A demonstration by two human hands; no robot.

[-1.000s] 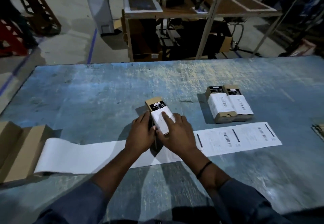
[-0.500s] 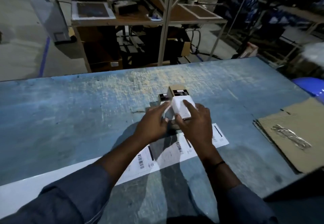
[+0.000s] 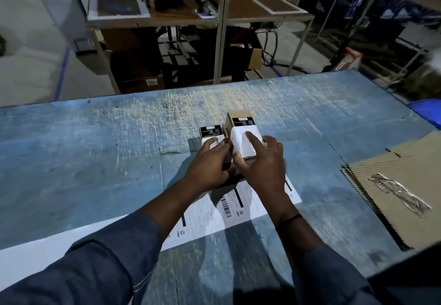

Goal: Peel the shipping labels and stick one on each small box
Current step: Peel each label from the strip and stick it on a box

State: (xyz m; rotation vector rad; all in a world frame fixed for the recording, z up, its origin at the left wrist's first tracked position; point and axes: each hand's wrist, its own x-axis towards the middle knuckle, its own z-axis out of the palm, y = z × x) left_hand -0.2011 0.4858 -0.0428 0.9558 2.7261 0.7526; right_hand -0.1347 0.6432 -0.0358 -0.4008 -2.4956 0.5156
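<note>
My right hand (image 3: 260,161) grips a small kraft box (image 3: 239,115) with a black sticker; its index finger lies on the white shipping label (image 3: 239,143) stuck on top. This box is right beside a second labelled small box (image 3: 210,131), and whether it rests on another box under it is hidden. My left hand (image 3: 210,164) lies with straight fingers on that second box's label. The label strip (image 3: 238,201) runs across the blue table (image 3: 95,149) under both forearms, with printed labels near my wrists.
Bare white backing paper (image 3: 35,248) trails off to the left. A flat corrugated cardboard sheet (image 3: 381,171) with a crumpled clear strip (image 3: 401,192) lies at the right edge. A blue bin (image 3: 427,110) and metal workbenches (image 3: 222,18) stand beyond the table.
Both hands carried the freshly labelled box to the right, up against the two labelled boxes. My left hand went from the box's side onto the neighbouring box. The view swung right.
</note>
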